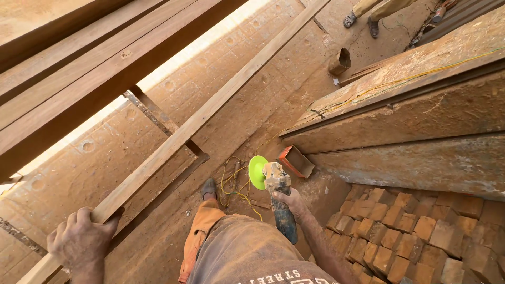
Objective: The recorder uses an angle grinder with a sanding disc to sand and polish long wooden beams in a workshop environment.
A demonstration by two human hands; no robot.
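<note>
The person's left hand (81, 241) is wrapping its fingers tight over the near end of a long wooden plank (205, 115), thumb lying along the upper edge; from that grip the plank is running away up and to the right, slanting across the dusty floor (131, 137). Their right hand (292, 202) is closing fully round the body of a dusty angle grinder (279, 197), holding it low beside the hip, with its bright green disc (257, 172) sitting just beyond the knuckles and facing left. A yellow cable (236, 186) is lying tangled on the ground just past the disc, near the person's shoe (209, 188). To the right of the grinder hand a heap of bricks (415, 231) is lying, and above it a big rough timber beam (410, 105) is leaning. Well beyond both grips, another person's sandalled feet (360, 22) are standing at the top edge
</note>
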